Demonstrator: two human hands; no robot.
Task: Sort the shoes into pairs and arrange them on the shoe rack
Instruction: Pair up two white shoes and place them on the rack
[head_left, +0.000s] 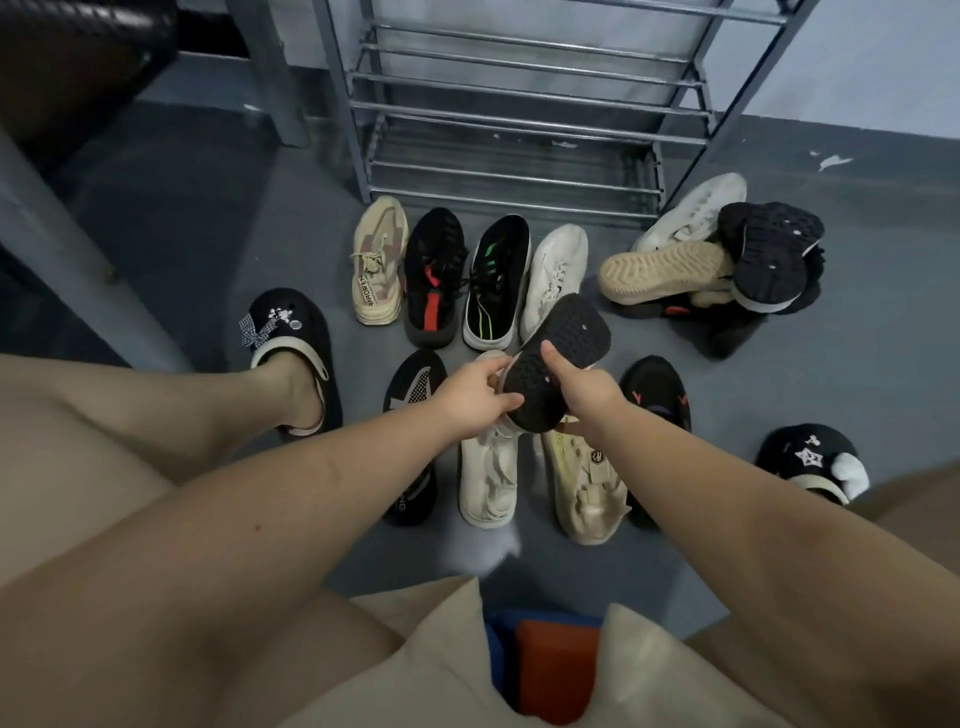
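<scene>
Shoe rack (524, 124), bare-shelved, stands beyond our floor rows of shoes. Before it we hold up a black shoe (558, 358), sole up: our left hand (470, 397) and right hand (584, 392) pinch its heel.

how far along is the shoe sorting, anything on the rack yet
Early. The shoe rack shows no shoes on its bars. Four single shoes are lined up on the floor before it, none matching. Both the left hand and right hand hold a black-soled shoe, sole up. A heap at right and more shoes near the hands still need pairing and racking.
</scene>
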